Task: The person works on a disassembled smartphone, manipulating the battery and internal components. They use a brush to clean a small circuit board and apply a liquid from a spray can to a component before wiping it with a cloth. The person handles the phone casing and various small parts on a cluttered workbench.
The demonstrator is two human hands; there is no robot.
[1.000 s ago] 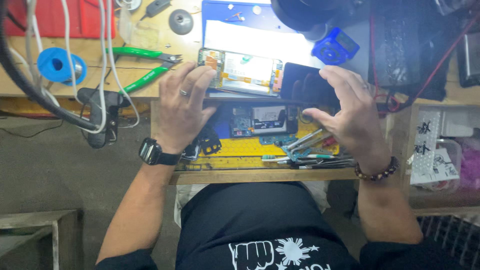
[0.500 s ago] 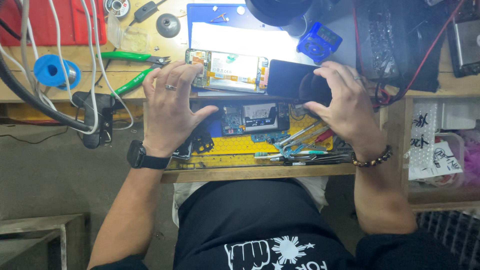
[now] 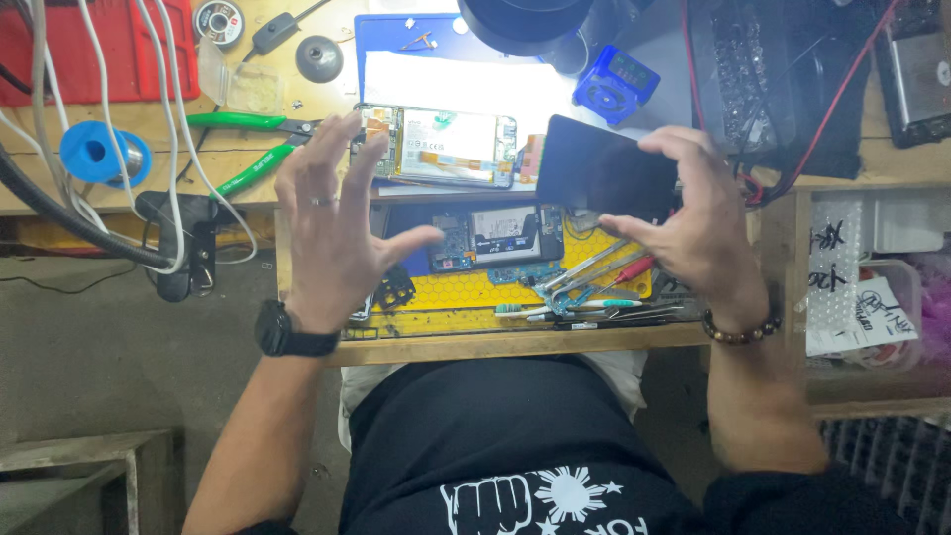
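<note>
Black phone screen (image 3: 604, 170) is pinched at its edge in the right hand (image 3: 693, 233), up over the counter (image 3: 515, 342) beside the opened phone (image 3: 441, 147), left hand (image 3: 332, 223) spread and empty, looks mid-disassembly so next wants careful setting down.

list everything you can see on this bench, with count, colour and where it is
dark phone panel: 1, black, held at the right hand's fingertips
opened phone: 1, pale insides, bench centre
circuit boards: a few, dark, on the yellow mat
tweezers and small tools: several, metal, mat's right side
green-handled pliers: 1, left of opened phone
blue spool: 1, far left
red case: 1, top left
blue holder: 1, top centre
left hand: open, fingers spread, holding nothing, wristwatch
right hand: gripping panel, bead bracelet
</note>
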